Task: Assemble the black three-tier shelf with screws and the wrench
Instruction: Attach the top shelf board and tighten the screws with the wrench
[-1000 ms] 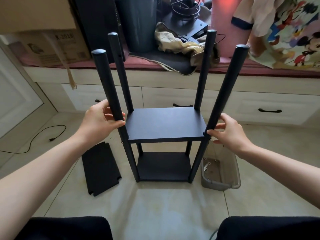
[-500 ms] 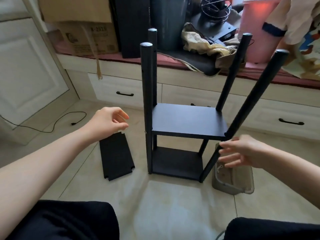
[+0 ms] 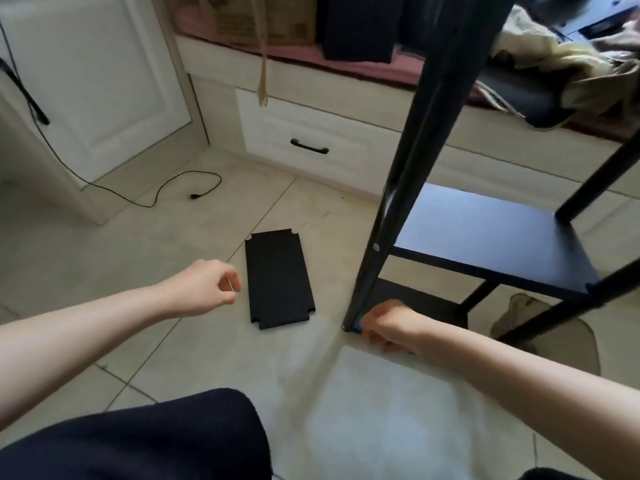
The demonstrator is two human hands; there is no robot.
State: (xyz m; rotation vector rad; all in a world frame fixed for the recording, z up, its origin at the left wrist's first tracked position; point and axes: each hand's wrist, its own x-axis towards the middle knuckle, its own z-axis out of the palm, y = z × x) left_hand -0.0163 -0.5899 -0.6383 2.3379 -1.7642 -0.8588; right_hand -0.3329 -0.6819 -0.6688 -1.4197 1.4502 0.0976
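Down low, right hand [image 3: 384, 325] gripping shelf [image 3: 485, 233] base corner, left hand [image 3: 204, 289] loosely curled, empty, one loose panel [image 3: 278, 278].

I see pale tiled floor [image 3: 194, 237] | white drawer [image 3: 311, 140] behind it | white door [image 3: 97, 81] left of drawer | black cable [image 3: 180, 192] before drawer

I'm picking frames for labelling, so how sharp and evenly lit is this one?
Head view: motion blur smears the shelf legs and right hand; the loose board and left hand stay fairly crisp; soft daylight, a pale washed-out patch on the floor tiles; wide-angle bending at edges.
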